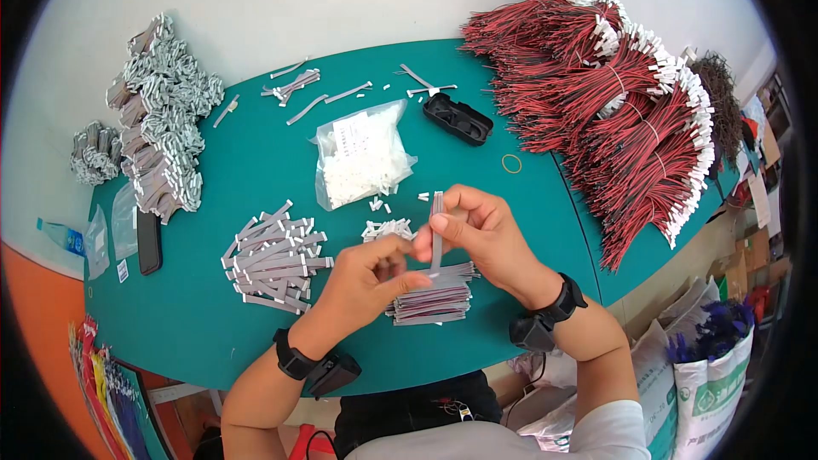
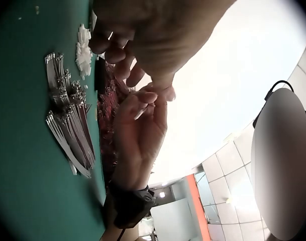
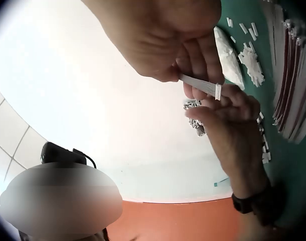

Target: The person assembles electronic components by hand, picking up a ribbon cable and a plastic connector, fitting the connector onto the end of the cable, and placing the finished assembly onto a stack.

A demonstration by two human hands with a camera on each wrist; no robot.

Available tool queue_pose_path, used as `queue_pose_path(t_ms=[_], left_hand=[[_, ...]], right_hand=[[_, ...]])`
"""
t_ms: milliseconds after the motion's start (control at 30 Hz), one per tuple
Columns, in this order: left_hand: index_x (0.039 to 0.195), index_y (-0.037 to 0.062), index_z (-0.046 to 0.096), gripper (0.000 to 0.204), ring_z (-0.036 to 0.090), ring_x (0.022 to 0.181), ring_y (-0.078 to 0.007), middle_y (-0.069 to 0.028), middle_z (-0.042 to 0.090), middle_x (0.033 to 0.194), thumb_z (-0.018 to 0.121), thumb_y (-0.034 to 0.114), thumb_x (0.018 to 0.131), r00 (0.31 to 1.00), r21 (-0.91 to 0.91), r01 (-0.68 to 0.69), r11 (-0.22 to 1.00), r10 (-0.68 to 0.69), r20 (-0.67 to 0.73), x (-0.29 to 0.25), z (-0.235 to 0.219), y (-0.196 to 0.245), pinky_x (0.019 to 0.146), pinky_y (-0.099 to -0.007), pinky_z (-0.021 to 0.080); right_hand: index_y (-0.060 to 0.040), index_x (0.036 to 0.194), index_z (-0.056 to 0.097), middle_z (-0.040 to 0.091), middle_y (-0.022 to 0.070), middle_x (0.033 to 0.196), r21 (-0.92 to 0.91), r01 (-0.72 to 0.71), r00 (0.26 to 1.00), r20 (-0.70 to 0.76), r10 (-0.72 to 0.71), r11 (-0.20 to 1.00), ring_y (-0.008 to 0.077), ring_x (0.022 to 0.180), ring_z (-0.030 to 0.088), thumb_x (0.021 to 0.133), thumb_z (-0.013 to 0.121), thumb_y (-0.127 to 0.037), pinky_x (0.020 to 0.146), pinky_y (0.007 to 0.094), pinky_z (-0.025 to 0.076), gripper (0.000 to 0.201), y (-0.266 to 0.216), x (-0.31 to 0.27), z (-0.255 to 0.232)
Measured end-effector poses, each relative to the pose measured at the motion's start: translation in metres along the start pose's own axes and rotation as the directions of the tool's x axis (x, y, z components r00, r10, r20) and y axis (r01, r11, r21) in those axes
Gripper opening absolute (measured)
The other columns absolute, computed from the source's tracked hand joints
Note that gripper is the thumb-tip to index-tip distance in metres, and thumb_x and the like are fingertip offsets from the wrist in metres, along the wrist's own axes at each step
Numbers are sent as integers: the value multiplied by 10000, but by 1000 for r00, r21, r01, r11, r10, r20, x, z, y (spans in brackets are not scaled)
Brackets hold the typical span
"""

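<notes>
A grey ribbon cable [image 1: 438,238] is pinched between the thumb and fingers of my right hand [image 1: 486,234]. In the right wrist view the cable [image 3: 198,84] extends from the right hand [image 3: 168,45] to a white connector [image 3: 218,92]. Beside that connector is my left hand [image 3: 238,135], fingers bent and thumb apart from them; no held thing shows clearly there. The head view has the left hand [image 1: 366,277] left of the cable, its thumb near the cable's lower part. Below both hands lies a stack of ribbon cables [image 1: 434,300]. Small white connectors [image 1: 388,229] are heaped behind the left hand.
A bag of white pieces [image 1: 362,158] lies behind the hands, near a black case [image 1: 457,119]. Loose ribbon cables [image 1: 277,260] are piled left, with a phone [image 1: 149,243] and bundled cables [image 1: 162,119] farther left. Red-black wire bundles [image 1: 613,119] cover the right side.
</notes>
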State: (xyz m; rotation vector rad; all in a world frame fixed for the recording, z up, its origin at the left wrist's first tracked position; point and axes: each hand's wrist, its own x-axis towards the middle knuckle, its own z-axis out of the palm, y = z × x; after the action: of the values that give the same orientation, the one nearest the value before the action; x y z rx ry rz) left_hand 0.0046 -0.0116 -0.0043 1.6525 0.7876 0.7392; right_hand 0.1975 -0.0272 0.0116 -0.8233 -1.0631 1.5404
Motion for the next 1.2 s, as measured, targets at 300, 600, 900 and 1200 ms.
queue_pose_path(t_ms=[300, 600, 900, 1200], left_hand=[[929, 37, 570, 98, 490, 662, -48, 4, 576, 804, 629, 89, 871, 990, -456, -35, 889, -33, -140, 3, 1, 2, 570, -196, 377], [875, 56, 570, 91, 463, 599, -47, 4, 576, 739, 644, 106, 857, 976, -476, 109, 873, -185, -117, 2, -1, 0, 528, -197, 357], [865, 70, 549, 88, 499, 615, -58, -6, 579, 732, 633, 96, 856, 978, -532, 101, 841, -183, -103, 2, 1, -2, 537, -201, 380], [872, 74, 567, 68, 498, 631, -51, 8, 577, 751, 627, 103, 860, 975, -580, 124, 805, -208, -80, 2, 0, -4, 545, -198, 382]], right_hand=[[3, 906, 563, 649, 54, 765, -207, -72, 992, 86, 91, 976, 79, 677, 599, 913, 557, -79, 620, 206, 474, 83, 6, -6, 8], [0, 904, 562, 651, 60, 785, -184, -59, 994, 76, 74, 981, 82, 696, 606, 914, 558, -78, 630, 207, 487, 78, 11, -6, 8], [-2, 909, 556, 657, 68, 795, -187, -80, 994, 61, 93, 979, 89, 691, 617, 914, 553, -69, 619, 201, 483, 67, 13, -7, 9], [-3, 905, 558, 661, 70, 805, -175, -72, 995, 62, 84, 982, 93, 706, 628, 915, 550, -66, 614, 196, 485, 65, 15, -8, 9]])
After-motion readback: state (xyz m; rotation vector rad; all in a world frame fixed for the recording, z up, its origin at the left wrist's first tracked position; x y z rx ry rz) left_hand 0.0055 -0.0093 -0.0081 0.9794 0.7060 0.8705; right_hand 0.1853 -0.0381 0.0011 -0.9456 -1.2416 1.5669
